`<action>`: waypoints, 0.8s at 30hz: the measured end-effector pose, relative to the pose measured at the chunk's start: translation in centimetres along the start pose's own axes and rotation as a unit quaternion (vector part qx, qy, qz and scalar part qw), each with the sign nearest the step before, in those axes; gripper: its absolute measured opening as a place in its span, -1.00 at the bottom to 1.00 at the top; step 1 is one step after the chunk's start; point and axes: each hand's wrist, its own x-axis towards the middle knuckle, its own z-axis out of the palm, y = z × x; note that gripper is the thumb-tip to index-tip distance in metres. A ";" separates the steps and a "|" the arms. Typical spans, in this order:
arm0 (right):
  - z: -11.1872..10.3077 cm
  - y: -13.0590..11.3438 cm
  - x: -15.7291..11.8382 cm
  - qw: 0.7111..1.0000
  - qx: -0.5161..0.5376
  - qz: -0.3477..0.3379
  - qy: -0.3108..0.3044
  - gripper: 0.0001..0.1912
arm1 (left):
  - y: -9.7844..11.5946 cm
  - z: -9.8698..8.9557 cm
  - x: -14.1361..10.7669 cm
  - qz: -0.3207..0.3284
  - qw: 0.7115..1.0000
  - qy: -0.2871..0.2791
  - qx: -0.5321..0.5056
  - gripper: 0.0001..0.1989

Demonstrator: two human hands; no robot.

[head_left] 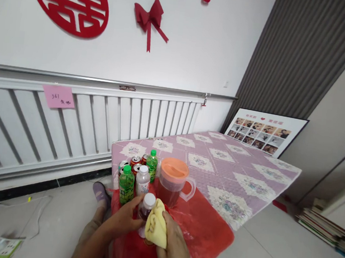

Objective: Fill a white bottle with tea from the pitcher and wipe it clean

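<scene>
My left hand (127, 218) is closed around a clear plastic bottle (144, 213) with a white cap, which stands upright near the front of the red plastic sheet (207, 235). In my right hand (175, 242) is a folded yellow cloth (156, 225), held against or right beside the bottle's right side; whether they touch I cannot tell. Just behind stands a clear pitcher (168, 192) with an orange lid and dark liquid inside. To the left are a green bottle (126, 189), a white bottle (142, 181) and another green bottle (151, 168).
Several drink cans (135, 161) cluster behind the bottles. A purple floral cover (200, 161) lies over the surface beyond, with a photo board (261, 132) at its far end. Along the wall runs a white radiator (93, 116) carrying a pink note (58, 97) and glasses (127, 88).
</scene>
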 end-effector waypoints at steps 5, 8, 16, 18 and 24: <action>0.1 -0.4 -0.2 0.999 -0.030 0.000 -0.013 -0.41 | -1.0 3.1 -0.2 0.006 0.989 0.144 0.020 -0.26; 0.1 -0.4 -0.4 0.999 -0.032 -0.015 -0.033 -0.37 | -1.3 4.6 -0.5 0.004 0.973 0.224 0.046 -0.37; 0.1 0.0 -0.3 1.000 -0.018 -0.015 0.004 -0.42 | -1.2 1.4 0.0 -0.009 0.996 0.089 0.009 -0.19; 0.1 0.0 -0.2 1.000 -0.015 -0.011 0.008 -0.42 | -1.1 0.7 0.1 -0.019 0.999 0.044 -0.014 -0.24; -0.3 -0.7 -0.1 0.999 -0.031 -0.012 -0.014 -0.41 | -0.9 2.5 -0.3 -0.003 0.991 0.135 -0.006 -0.32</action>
